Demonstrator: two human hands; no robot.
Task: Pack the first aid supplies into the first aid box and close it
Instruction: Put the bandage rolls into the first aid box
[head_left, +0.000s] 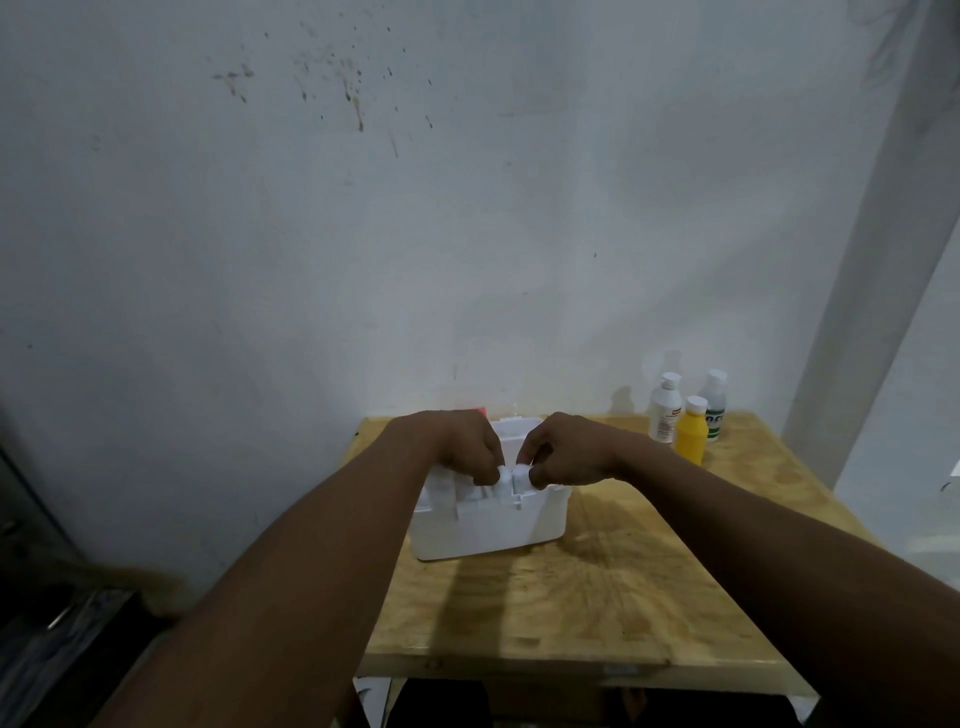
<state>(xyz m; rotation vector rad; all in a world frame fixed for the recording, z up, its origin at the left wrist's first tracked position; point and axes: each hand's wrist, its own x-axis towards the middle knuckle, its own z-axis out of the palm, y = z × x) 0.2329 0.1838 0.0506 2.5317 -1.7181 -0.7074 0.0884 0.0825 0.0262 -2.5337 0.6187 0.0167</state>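
Observation:
A white first aid box (488, 525) stands open on the wooden table (597, 587), near its back left. Both my hands hover over the box's top. My left hand (462, 444) pinches a small white item (503, 474) above the opening. My right hand (563, 449) pinches a second small white item (521, 474) right beside it. The two items touch or nearly touch. White things stand inside the box, too washed out to tell apart. A bit of red (482, 411) shows behind my left hand.
Three bottles stand at the table's back right: a white one (665, 410), a yellow one with a white cap (692, 432), and a clear one with a green label (714, 400). A stained wall rises right behind the table. Dark furniture (47, 597) is at the left.

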